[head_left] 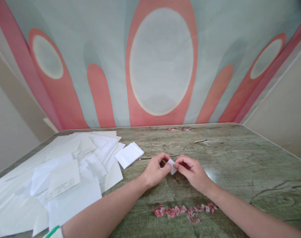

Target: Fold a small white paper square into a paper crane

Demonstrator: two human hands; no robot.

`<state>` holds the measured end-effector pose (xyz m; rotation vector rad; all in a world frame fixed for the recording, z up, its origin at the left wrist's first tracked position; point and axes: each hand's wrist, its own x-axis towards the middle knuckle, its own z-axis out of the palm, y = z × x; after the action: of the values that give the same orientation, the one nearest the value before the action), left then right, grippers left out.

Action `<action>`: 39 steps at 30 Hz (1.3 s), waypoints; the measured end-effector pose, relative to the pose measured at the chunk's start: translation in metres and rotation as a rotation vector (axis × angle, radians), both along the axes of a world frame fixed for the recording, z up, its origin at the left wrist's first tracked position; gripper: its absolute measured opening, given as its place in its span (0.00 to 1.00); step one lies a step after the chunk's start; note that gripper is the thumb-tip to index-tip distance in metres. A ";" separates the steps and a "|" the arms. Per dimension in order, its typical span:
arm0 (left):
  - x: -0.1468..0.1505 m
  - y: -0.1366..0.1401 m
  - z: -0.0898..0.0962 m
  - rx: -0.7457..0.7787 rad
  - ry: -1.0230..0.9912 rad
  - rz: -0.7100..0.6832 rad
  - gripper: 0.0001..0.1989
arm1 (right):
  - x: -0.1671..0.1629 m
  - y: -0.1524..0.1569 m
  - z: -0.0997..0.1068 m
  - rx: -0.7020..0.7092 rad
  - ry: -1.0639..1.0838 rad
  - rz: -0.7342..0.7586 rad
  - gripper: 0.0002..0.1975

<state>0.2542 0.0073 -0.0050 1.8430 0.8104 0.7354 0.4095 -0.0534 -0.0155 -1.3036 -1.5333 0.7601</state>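
Between my two hands, just over the middle of the table, is a small folded piece of white paper [172, 166]. My left hand [156, 170] pinches its left side between thumb and fingers. On the right side, my right hand [191, 172] grips it with thumb and forefinger. Part of the paper is covered by the fingertips. A small stack of white paper [129, 154] lies on the table to the left of my left hand, touching neither hand.
A large spread of loose white sheets [73, 205] covers the left of the wood-patterned table [239, 158], some with printed lines. Pink flower patterns [180, 210] mark the tabletop near me. Behind the far edge hangs a pink and grey-green patterned backdrop [160, 62].
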 end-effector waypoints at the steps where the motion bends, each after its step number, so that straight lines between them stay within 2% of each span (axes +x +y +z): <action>1: 0.000 0.000 0.001 -0.006 0.006 -0.005 0.02 | 0.001 0.000 0.000 -0.015 0.020 -0.003 0.07; 9: -0.001 0.001 -0.001 -0.002 -0.019 0.006 0.03 | 0.005 0.003 -0.002 -0.112 0.228 -0.012 0.10; 15: 0.000 0.003 -0.010 -0.120 -0.174 -0.051 0.09 | 0.005 0.004 -0.004 -0.135 0.299 -0.016 0.11; 19: 0.001 0.006 -0.014 -0.124 -0.292 -0.039 0.10 | 0.005 0.004 -0.006 -0.143 0.329 -0.029 0.10; 27: 0.001 0.010 -0.020 -0.073 -0.250 0.058 0.10 | 0.003 0.002 -0.004 -0.107 0.371 -0.006 0.14; 39: 0.001 0.009 -0.019 -0.038 -0.236 0.071 0.09 | 0.003 0.004 -0.009 -0.120 0.323 -0.001 0.17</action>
<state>0.2552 0.0162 -0.0240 1.6627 0.7329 0.9558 0.4130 -0.0497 -0.0243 -1.1995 -1.2442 1.0211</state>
